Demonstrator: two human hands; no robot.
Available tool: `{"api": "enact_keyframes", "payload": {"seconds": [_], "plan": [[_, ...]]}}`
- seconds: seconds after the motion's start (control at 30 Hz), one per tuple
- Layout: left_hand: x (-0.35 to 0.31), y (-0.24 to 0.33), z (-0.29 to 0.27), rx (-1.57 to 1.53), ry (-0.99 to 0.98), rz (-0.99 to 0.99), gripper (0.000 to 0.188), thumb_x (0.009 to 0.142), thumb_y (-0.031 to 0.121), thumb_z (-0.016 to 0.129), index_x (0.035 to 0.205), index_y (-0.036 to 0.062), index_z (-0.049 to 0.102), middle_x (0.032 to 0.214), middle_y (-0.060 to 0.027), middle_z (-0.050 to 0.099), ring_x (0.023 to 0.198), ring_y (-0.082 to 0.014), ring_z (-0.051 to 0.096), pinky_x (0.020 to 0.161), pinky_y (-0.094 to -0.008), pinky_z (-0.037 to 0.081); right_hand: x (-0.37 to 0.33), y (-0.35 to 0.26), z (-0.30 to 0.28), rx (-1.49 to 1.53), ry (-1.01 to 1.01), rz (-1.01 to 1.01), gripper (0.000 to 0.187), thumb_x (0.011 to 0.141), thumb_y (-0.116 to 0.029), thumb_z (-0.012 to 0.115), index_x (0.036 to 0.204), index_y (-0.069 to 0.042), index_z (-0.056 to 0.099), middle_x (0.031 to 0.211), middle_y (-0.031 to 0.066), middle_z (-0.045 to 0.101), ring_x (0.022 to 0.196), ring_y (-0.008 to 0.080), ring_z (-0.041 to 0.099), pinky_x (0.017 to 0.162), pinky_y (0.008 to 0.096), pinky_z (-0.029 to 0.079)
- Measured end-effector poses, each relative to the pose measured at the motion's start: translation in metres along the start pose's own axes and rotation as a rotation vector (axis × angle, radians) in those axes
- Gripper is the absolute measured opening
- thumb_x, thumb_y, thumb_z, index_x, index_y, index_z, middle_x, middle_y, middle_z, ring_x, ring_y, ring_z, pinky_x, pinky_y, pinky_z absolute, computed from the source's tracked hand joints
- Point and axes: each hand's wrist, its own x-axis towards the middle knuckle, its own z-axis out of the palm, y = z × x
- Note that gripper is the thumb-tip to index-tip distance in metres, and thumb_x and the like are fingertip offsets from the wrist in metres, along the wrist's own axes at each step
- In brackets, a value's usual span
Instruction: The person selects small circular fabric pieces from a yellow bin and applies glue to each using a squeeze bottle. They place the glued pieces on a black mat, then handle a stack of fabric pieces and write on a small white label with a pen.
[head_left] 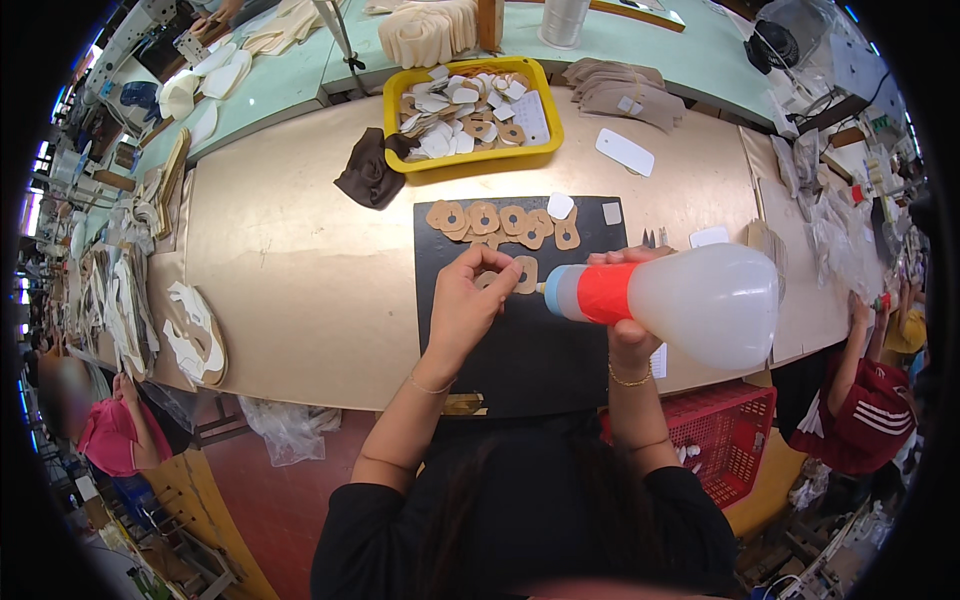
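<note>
Your right hand is wrapped round the translucent squeeze bottle at its red band, fingers over the far side and thumb on the near side, closed firmly enough to carry it. The bottle's wide, rounded body sticks out to the right of your grip, while its light-blue cap juts out to the left. Its long axis runs nearly straight across from left to right, base end slightly nearer you, with the narrow nozzle pointing left toward your other hand; how steeply it tips down can't be judged.

The nozzle is just beside the right edge of a tan holed patch on the black mat. Your left hand is at that patch's left side, thumb and forefinger drawn close together; you can't tell from here whether they pinch it or only touch it. A second tan patch lies partly under those fingers.

Beyond your hands, overlapping tan patches line the mat's far part, with a white piece at their right end. Farther off stands the yellow tray, filled with small white and tan pieces.
</note>
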Motion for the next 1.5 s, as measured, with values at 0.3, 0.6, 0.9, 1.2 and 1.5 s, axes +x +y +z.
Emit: {"api": "enact_keyframes", "payload": {"seconds": [0.3, 0.6, 0.9, 1.2, 1.5], "plan": [[-0.004, 0.0, 0.007, 0.076, 0.067, 0.055, 0.014, 0.083, 0.014, 0.07, 0.083, 0.0018, 0.062, 0.066, 0.0015, 0.059, 0.052, -0.0023, 0.047, 0.048, -0.0174, 0.036, -0.008, 0.014, -0.004, 0.105, -0.138, -0.01, 0.082, 0.061, -0.044, 0.086, 0.119, -0.001, 0.048, 0.11, 0.0076, 0.053, 0.103, 0.0221, 0.058, 0.092, 0.0392, 0.05], [-0.004, -0.004, 0.003, 0.089, 0.068, 0.033, 0.016, 0.083, 0.015, 0.068, 0.083, -0.0001, 0.064, 0.065, -0.0026, 0.062, 0.055, -0.0055, 0.053, 0.05, -0.0207, 0.04, -0.016, 0.007, -0.005, -0.024, -0.014, 0.108, 0.089, 0.062, -0.065, 0.074, 0.114, 0.003, 0.048, 0.102, 0.0106, 0.054, 0.092, 0.0209, 0.06, 0.083, 0.039, 0.055], [0.037, -0.032, -0.004, 0.165, 0.022, -0.062, 0.02, 0.085, 0.017, 0.066, 0.093, -0.0006, 0.06, 0.064, -0.0041, 0.063, 0.049, -0.0064, 0.053, 0.045, -0.02, 0.038, -0.008, 0.004, -0.014, -0.027, 0.115, 0.056, 0.09, 0.063, -0.066, 0.074, 0.115, 0.003, 0.047, 0.101, 0.0115, 0.054, 0.086, 0.0216, 0.06, 0.077, 0.0392, 0.057], [0.035, -0.029, -0.014, -0.536, -0.199, -0.205, 0.037, 0.09, 0.005, 0.056, 0.123, -0.0029, 0.038, 0.11, -0.0214, 0.058, 0.1, -0.0269, 0.063, 0.081, -0.0321, 0.056, -0.007, 0.003, -0.022, -0.028, 0.146, 0.027, 0.088, 0.065, -0.065, 0.073, 0.115, 0.002, 0.047, 0.099, 0.0116, 0.055, 0.087, 0.0216, 0.061, 0.076, 0.0399, 0.057], [0.012, -0.021, 0.0, -0.493, -0.299, -0.171, 0.048, 0.089, -0.002, 0.056, 0.131, -0.001, 0.033, 0.113, -0.0195, 0.058, 0.098, -0.0247, 0.065, 0.08, -0.0295, 0.057, 0.008, -0.004, -0.01, -0.064, 0.144, -0.06, 0.088, 0.064, -0.069, 0.07, 0.111, 0.001, 0.048, 0.096, 0.0114, 0.056, 0.086, 0.0237, 0.062, 0.081, 0.0406, 0.055]]}}
